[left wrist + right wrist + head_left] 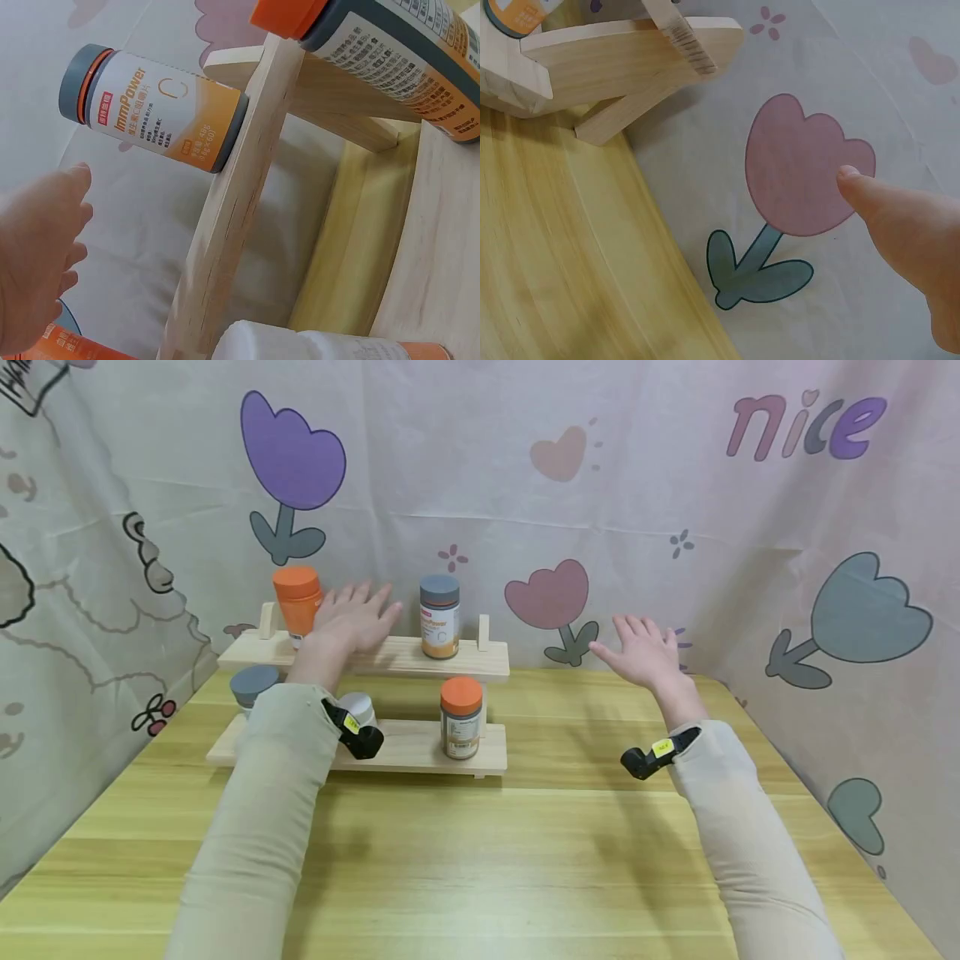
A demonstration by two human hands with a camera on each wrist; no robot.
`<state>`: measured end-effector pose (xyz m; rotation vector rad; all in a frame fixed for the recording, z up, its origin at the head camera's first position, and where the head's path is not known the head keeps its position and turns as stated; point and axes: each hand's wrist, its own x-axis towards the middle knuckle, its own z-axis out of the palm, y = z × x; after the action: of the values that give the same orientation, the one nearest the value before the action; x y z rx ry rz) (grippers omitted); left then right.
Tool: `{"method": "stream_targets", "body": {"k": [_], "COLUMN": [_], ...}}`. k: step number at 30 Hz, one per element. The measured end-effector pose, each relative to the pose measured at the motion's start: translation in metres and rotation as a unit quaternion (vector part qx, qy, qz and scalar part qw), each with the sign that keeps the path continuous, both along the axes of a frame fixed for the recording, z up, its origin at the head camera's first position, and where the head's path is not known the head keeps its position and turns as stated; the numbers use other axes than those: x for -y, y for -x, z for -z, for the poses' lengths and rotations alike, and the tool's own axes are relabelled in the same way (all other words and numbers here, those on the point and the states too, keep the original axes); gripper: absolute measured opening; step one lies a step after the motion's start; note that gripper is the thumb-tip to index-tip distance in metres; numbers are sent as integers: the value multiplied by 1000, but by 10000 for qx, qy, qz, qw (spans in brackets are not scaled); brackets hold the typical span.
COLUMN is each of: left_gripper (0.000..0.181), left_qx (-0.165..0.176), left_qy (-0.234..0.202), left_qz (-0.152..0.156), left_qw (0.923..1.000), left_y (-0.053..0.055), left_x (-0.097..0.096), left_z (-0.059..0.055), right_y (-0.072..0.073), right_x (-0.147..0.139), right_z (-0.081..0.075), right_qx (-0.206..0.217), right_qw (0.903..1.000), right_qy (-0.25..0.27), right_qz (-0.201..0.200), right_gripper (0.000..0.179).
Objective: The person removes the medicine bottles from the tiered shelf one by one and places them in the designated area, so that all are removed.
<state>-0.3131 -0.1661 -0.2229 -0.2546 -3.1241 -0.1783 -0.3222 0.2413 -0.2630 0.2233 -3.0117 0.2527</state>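
My left hand [352,620] hovers with spread fingers over the upper tier of a two-tier wooden shelf [397,653], holding nothing. Just left of it stands an orange bottle [297,597], partly covered by the hand. To its right, on the same tier, is a grey-lidded vitamin bottle [440,618], its label reading ImmPower in the left wrist view. My right hand [643,650] is raised over the table's back right, fingers spread, touching nothing. In the right wrist view only its thumb [885,206] and part of the palm show.
On the lower tier stand an orange-lidded bottle [461,718], a white-lidded bottle [358,707] and a grey-lidded one [253,683], the last two partly hidden by my left arm. A printed cloth [465,460] hangs behind the wooden table [480,860] and along its sides.
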Motion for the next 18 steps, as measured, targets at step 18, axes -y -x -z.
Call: {"method": "stream_targets", "body": {"k": [18], "left_gripper": [82], "left_qx": [-1219], "left_qy": [-2567], "left_qz": [337], "left_qw": [9582], "left_y": [-62], "left_x": [29], "left_z": [-5], "right_y": [-30], "right_x": [8], "right_z": [6], "right_qx": [-17], "right_qw": [9647], "right_qy": [2539], "right_qz": [-698], "right_gripper": [81]}}
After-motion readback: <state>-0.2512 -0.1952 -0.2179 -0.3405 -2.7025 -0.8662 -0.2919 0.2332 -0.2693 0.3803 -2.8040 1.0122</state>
